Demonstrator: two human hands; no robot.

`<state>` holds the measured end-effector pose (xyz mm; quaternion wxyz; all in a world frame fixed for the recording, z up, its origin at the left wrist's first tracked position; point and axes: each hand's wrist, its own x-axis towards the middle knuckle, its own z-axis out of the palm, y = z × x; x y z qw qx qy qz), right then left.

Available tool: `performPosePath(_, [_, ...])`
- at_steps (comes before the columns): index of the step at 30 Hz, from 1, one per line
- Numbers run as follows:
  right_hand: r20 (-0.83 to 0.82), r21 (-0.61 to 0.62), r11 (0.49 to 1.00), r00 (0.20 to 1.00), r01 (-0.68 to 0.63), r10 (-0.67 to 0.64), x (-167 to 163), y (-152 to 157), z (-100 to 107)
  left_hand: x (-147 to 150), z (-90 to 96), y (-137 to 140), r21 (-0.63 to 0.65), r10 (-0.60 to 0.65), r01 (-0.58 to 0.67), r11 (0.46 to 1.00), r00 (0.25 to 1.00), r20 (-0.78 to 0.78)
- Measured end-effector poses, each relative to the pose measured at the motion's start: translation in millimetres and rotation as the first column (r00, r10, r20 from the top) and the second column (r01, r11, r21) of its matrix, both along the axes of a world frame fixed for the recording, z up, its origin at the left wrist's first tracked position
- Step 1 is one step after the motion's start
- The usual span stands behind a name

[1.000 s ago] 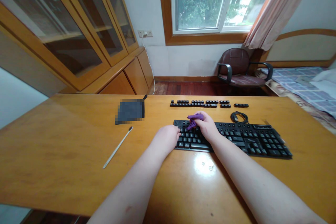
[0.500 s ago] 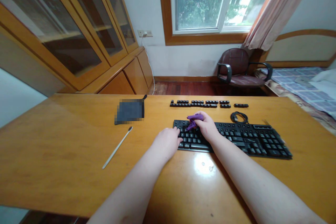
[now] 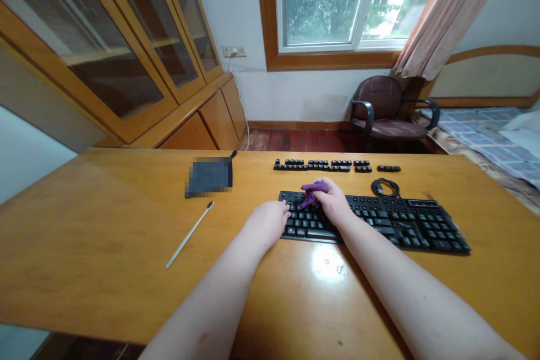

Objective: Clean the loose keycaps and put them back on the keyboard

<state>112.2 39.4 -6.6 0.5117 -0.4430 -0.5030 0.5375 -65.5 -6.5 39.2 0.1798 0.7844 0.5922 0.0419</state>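
Note:
A black keyboard point(image 3: 382, 225) lies on the wooden table, some of its top-row keycaps off. At its left end my left hand point(image 3: 270, 221) grips the edge, fingertips resting over the leftmost keys. My right hand point(image 3: 335, 202) pinches a crumpled purple cloth point(image 3: 313, 193) and presses it down among the upper left keys. The palm and wrist cover part of the keyboard's middle. Behind the keyboard, loose black keycaps point(image 3: 318, 166) stand in two rows.
A coiled black cable point(image 3: 385, 187) sits behind the keyboard's right half. To the left lie a thin white brush with a dark head point(image 3: 189, 234) and a dark pouch point(image 3: 210, 176), partly blurred. Beyond the table point(image 3: 105, 225) stand an armchair point(image 3: 379, 107) and a glass-door cabinet point(image 3: 169, 104).
My left hand has shifted slightly, its thumb now lower in visibility against the keyboard's edge. My right hand and the purple cloth stay at nearly the same spot.

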Motion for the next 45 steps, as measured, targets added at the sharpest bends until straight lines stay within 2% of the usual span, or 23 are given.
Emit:
performPosePath(3, [0.008, -0.007, 1.0, 1.0, 0.011, -0.011, -1, -1, 3, -6, -7.6, 10, 0.03, -0.034, 0.032, 0.999, 0.998, 0.044])
performPosePath(7, [0.039, -0.01, 0.999, 0.999, 0.032, -0.031, -3, -1, 7, -11, -15.3, 19, 0.065, -0.015, 0.008, 0.998, 0.994, 0.109])
performPosePath(15, [0.035, 0.001, 1.0, 0.999, 0.022, -0.022, -1, 1, 0, -17, -19.1, 23, 0.108, 0.002, -0.021, 0.994, 0.985, 0.175])
performPosePath(23, [0.039, 0.001, 1.0, 0.999, 0.013, -0.013, -1, 0, 2, -17, -20.2, 24, 0.102, -0.029, 0.016, 0.995, 0.991, 0.128])
performPosePath(28, [0.03, -0.003, 1.0, 0.999, 0.012, -0.012, -1, 0, 2, -16, -21.2, 23, 0.14, -0.05, 0.031, 0.99, 0.99, 0.134])
performPosePath(45, [0.012, -0.014, 1.0, 1.0, 0.012, -0.012, -2, -1, 5, -7, -14.3, 16, 0.154, 0.003, -0.004, 0.988, 1.0, 0.012])
